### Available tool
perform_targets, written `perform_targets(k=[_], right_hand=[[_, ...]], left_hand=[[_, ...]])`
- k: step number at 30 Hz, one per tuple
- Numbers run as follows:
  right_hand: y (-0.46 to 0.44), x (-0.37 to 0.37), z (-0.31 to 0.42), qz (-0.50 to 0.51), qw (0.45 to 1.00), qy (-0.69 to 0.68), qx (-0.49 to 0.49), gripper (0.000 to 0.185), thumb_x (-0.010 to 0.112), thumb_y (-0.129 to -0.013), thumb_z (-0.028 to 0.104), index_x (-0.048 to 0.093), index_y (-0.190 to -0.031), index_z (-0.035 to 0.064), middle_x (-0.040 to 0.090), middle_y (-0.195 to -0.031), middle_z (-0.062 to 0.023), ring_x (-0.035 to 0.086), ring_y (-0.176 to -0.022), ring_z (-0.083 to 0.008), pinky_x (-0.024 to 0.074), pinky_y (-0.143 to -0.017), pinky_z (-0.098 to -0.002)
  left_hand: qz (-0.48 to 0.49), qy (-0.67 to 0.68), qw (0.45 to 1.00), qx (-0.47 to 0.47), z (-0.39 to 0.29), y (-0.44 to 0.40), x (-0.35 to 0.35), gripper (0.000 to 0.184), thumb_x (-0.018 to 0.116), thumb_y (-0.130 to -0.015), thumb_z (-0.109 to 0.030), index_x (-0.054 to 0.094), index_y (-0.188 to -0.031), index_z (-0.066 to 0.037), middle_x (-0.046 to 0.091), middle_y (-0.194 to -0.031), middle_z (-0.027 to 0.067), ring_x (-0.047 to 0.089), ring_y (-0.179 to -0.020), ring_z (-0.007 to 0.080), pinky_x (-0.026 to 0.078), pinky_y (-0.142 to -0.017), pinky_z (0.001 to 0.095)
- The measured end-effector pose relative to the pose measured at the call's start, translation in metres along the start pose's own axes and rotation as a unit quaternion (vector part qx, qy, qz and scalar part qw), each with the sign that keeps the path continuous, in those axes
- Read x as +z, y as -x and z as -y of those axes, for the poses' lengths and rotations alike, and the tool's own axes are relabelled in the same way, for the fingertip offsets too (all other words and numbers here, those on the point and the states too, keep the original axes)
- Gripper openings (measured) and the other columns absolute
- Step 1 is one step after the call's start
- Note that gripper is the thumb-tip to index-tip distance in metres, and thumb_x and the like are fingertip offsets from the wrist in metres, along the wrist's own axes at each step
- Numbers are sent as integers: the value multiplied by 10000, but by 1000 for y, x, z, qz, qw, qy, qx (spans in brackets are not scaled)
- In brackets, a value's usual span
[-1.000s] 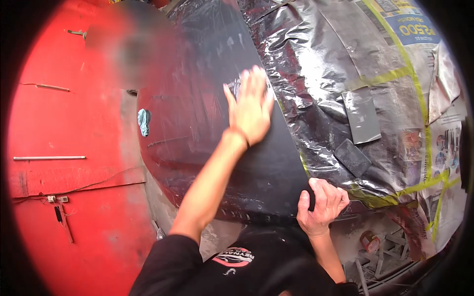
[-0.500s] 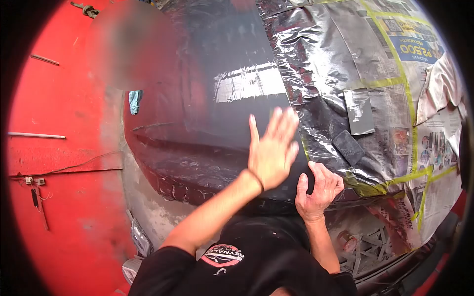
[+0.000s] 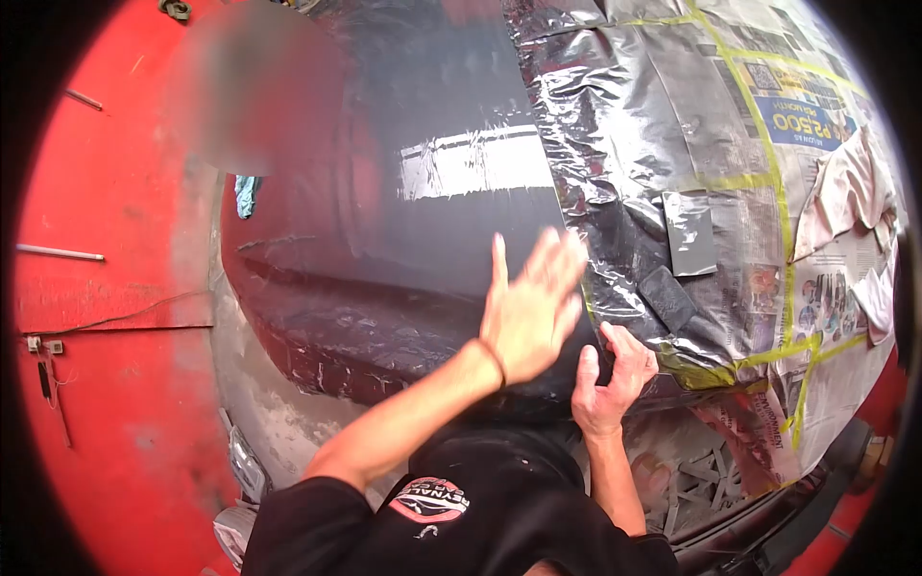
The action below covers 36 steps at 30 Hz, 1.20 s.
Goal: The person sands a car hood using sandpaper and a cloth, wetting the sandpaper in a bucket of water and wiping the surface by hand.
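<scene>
My left hand (image 3: pixel 531 312) lies palm down, with fingers spread, over the dark, wet-looking car panel (image 3: pixel 451 240). Its fingertips are blurred, close to the panel's masked right border. Nothing shows between its fingers; what lies under the palm is hidden. At the panel's near edge, my right hand (image 3: pixel 612 384) has bent fingers and a thumb held apart, with its fingertips at the masked border and nothing visible in it. Just beyond that hand, a dark rectangular pad (image 3: pixel 667 299) lies on shiny black plastic film (image 3: pixel 600 144). Farther back rests a dark flat sheet (image 3: pixel 690 235).
Newspaper (image 3: pixel 735 216) joined by yellow tape (image 3: pixel 776 182) covers the right side. A pale cloth (image 3: pixel 840 202) hangs there. A red wall (image 3: pixel 115 403) stands at left, with a blurred patch (image 3: pixel 250 86) upper left. A metal lattice (image 3: pixel 706 490) sits low behind the panel edge.
The view has shifted slightly, so the scene sits a little lower and farther left. My left hand has slid slightly right across the panel. My right hand stays at the edge.
</scene>
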State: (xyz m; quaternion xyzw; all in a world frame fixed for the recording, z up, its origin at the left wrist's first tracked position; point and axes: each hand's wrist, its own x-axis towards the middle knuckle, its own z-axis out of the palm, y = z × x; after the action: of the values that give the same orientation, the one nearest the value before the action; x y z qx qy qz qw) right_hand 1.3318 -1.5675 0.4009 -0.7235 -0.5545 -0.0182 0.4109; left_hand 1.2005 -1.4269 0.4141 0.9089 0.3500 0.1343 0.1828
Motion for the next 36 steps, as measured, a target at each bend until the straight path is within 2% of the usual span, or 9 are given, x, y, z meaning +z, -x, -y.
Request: perform_targets(k=[4,8,13,17,22,24,28,33,36], right_hand=[[-11,3,9,17,920,-345,183,725,829,-966,245,506,-1574,18,575,-1518,-168,606,-1293,-266,464,-1152,-433],[-70,9,51,308,631,-674,230,1222,898,-878,530,202,-1753,37,386,-1738,-219,447,-1560,-342,343,-1290,-493],[-93,40,77,356,741,-523,227,549,493,-1198,304,492,-1629,-37,521,-1680,-151,475,-1553,-270,341,-1310,-441],[-130,85,49,187,969,-15,-162,758,774,-836,-45,619,-1555,138,619,-1590,-97,573,-1486,-323,410,-1261,-512],[-94,72,55,289,920,151,-217,910,890,-742,169,584,-1598,182,581,-1646,-37,487,-1572,-265,249,-1315,-626],[-79,60,76,287,928,168,-165,830,877,-825,264,585,-1598,185,579,-1649,-32,481,-1577,-262,183,-1331,-630],[-73,69,61,233,944,171,-158,680,762,-922,146,596,-1582,154,600,-1625,-52,527,-1540,-255,183,-1328,-625],[-53,76,71,217,951,157,-153,766,730,-800,-21,639,-1545,132,638,-1579,-84,588,-1492,-249,225,-1319,-627],[-37,71,88,287,938,185,-66,737,734,-960,176,492,-1651,98,434,-1746,-109,376,-1639,-274,127,-1284,-764]], left_hand=[[62,411,909,19,7,28,-51,538,473,-1146,-322,537,-1623,-82,560,-1657,138,472,-1575,360,2,-1333,697],[50,603,796,-13,29,44,-80,423,533,-1144,-295,745,-1304,34,788,-1206,191,739,-1093,259,521,-1000,368],[-164,455,875,-26,113,52,-93,413,549,-1133,-262,775,-926,15,728,-837,79,649,-783,166,494,-736,315],[-422,-8,885,-198,316,54,-127,282,739,-1069,-295,791,-1126,-24,782,-1184,117,733,-1080,237,559,-989,363],[-318,-248,763,-505,572,71,-138,1053,680,-817,-910,421,-1690,-382,259,-1805,191,236,-1662,440,232,-1138,897],[-281,-96,798,-525,612,74,-148,1107,668,-805,-933,356,-1721,-395,241,-1821,192,227,-1671,449,216,-1168,879],[-307,-59,847,-429,647,85,-153,714,678,-969,-719,688,-1466,-207,704,-1441,173,652,-1355,374,507,-1125,478],[-429,-84,824,-360,625,85,-149,495,765,-1008,-508,721,-1271,-91,778,-1185,151,738,-1112,337,569,-977,470],[-404,17,868,-287,500,48,-163,388,818,-1010,-383,731,-1184,-47,798,-1067,77,742,-948,198,592,-903,376]])
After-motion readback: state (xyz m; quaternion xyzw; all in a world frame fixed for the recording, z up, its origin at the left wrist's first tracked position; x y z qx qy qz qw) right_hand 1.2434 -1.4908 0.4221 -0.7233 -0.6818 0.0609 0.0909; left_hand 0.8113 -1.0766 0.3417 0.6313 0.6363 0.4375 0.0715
